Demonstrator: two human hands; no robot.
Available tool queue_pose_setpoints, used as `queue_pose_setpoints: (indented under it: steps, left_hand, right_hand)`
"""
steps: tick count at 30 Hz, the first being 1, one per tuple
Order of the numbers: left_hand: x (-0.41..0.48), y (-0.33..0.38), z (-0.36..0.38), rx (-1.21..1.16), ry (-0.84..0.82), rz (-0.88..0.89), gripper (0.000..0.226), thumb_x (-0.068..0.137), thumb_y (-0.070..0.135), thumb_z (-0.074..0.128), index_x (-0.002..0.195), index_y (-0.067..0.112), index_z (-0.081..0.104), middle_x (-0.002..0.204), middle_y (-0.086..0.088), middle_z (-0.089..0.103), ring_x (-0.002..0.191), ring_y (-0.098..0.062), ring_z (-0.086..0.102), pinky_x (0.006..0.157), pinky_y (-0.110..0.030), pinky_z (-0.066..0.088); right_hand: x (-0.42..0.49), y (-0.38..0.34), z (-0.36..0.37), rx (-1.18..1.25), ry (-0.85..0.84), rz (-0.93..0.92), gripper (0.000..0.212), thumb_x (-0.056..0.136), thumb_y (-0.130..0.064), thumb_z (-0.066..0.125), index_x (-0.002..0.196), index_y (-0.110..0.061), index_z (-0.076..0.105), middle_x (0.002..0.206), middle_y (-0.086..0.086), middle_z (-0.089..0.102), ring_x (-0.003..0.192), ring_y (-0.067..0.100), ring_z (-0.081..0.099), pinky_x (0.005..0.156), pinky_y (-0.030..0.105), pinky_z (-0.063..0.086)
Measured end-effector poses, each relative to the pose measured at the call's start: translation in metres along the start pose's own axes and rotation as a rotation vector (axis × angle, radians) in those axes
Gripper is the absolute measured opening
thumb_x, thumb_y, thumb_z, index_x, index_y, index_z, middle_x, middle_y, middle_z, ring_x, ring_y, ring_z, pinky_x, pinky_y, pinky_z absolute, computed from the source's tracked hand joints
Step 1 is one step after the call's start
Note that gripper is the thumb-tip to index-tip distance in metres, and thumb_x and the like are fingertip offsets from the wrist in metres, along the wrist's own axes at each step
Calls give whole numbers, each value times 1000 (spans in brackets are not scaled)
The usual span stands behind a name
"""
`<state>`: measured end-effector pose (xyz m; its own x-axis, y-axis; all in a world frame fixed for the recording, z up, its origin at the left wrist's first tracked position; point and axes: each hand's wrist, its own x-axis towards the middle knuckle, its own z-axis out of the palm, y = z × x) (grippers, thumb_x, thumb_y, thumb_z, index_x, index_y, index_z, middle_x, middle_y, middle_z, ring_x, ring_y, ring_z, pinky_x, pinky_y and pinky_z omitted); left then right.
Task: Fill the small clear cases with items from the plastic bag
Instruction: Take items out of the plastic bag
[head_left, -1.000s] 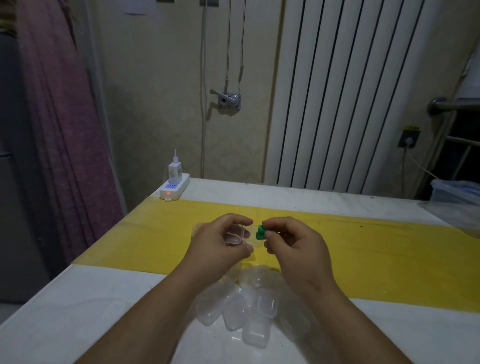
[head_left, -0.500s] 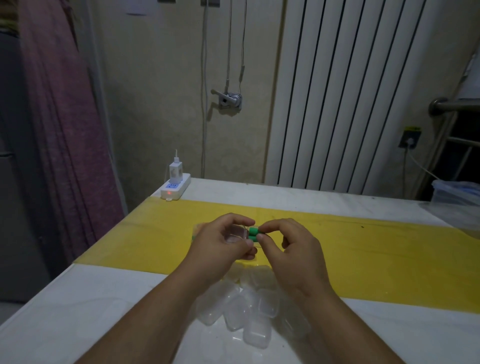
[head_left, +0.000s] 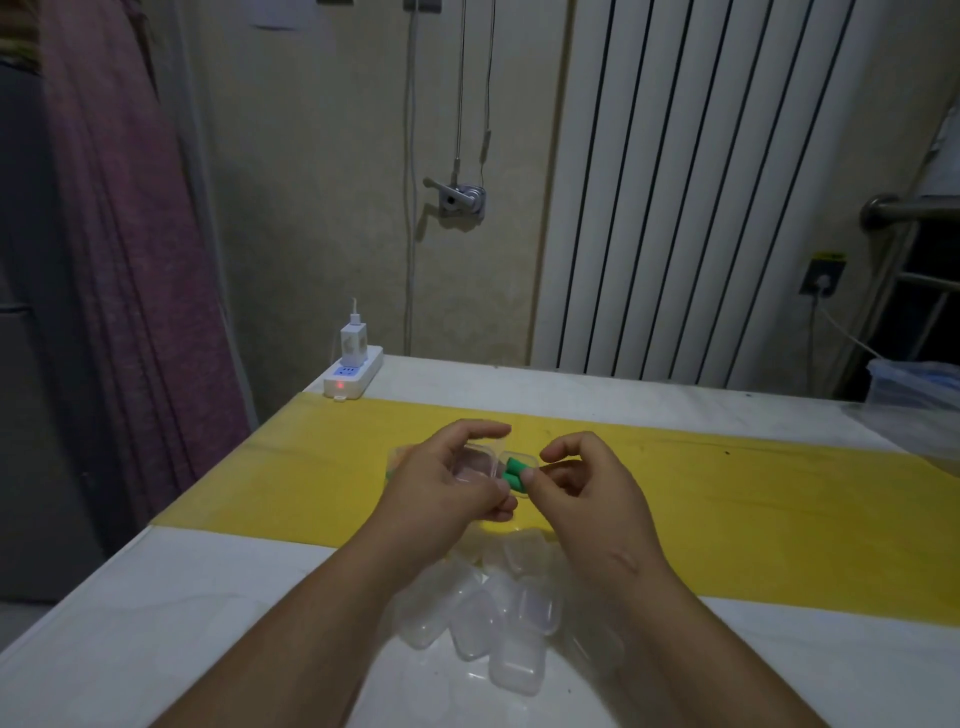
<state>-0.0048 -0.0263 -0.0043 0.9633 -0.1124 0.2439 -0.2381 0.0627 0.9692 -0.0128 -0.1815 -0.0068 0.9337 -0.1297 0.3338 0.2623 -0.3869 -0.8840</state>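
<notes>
Leftmost, the left hand (head_left: 447, 480) holds a small open clear plastic hinged case (head_left: 480, 462) just above the yellow strip of the table (head_left: 291, 467), thumb and fingers curled round its edges. Judging by its look, the case is thin, hard and very light, smooth enough to slip, so it wants a hold by its rims and not a squeeze on the flat walls, which could flex or pop the hinge. Next, the small green foam-like pieces (head_left: 514, 473) sit at the case's right half; they look soft and nearly weightless, best taken with a light pinch at the ends. Then the right hand (head_left: 587, 483) pinches or presses them with thumb tip and curled fingers. Nearer the person, a heap of empty clear plastic cases (head_left: 498, 618) lies on the table, seemingly in a thin clear bag.
</notes>
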Motion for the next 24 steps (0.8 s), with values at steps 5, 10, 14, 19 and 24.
queue_pose_setpoints:
  steps: [5,10,14,19,24]
  left_hand:
    - [3,5,-1,-153,9,-101,23,97,5,51,116,18,53,90,-20,68,69,-35,68,58,-36,58]
    - [3,8,-6,-285,-61,-124,27,104,14,32,104,7,58,99,-31,68,77,-37,67,61,-35,59]
    - [1,3,-4,-197,-82,-49,29,97,-3,46,108,9,70,104,-24,70,81,-30,67,70,-32,60]
    - [2,-1,-2,-67,-32,24,33,90,-7,59,110,16,71,101,-7,75,82,-19,70,73,-28,58]
    - [2,-1,-4,-33,2,41,36,86,-8,64,113,16,69,93,-4,74,84,-20,70,76,-34,60]
  right_hand:
    - [1,-2,0,158,30,55,12,85,-10,67,89,-19,60,70,8,70,69,28,69,72,49,57]
    - [0,-4,-2,231,46,73,11,87,-5,67,92,-13,60,65,8,67,62,20,67,70,45,58]
    - [-1,-5,-2,228,33,70,11,86,-8,69,94,-12,62,67,8,67,60,15,65,64,38,55]
    - [-2,-5,-2,334,-30,68,9,90,-7,65,95,-13,67,70,6,70,62,15,65,66,34,58]
    - [-4,-8,-1,397,-53,83,9,92,-17,63,94,-13,71,76,4,72,66,15,65,66,31,57]
